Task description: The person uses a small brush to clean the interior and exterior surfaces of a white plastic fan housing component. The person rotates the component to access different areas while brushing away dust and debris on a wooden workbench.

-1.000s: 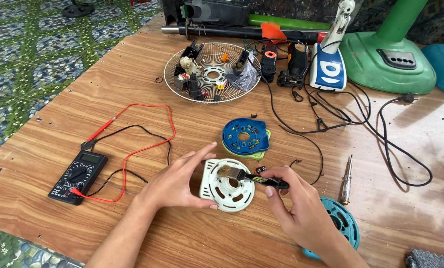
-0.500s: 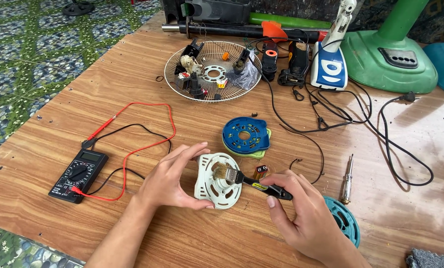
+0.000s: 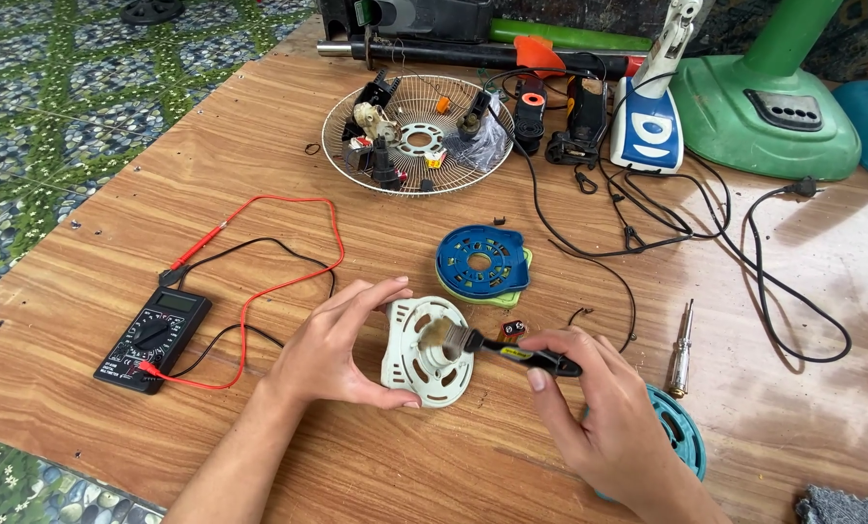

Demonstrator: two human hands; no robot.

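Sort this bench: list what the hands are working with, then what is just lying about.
In use:
left hand
right hand
round white plastic housing
small black-handled brush

Lying about:
black multimeter
round blue plastic disc
wire fan guard
metal-tipped screwdriver

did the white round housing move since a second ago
Yes. The white round housing in the left hand has shifted slightly left, away from the blue disc, which stayed put.
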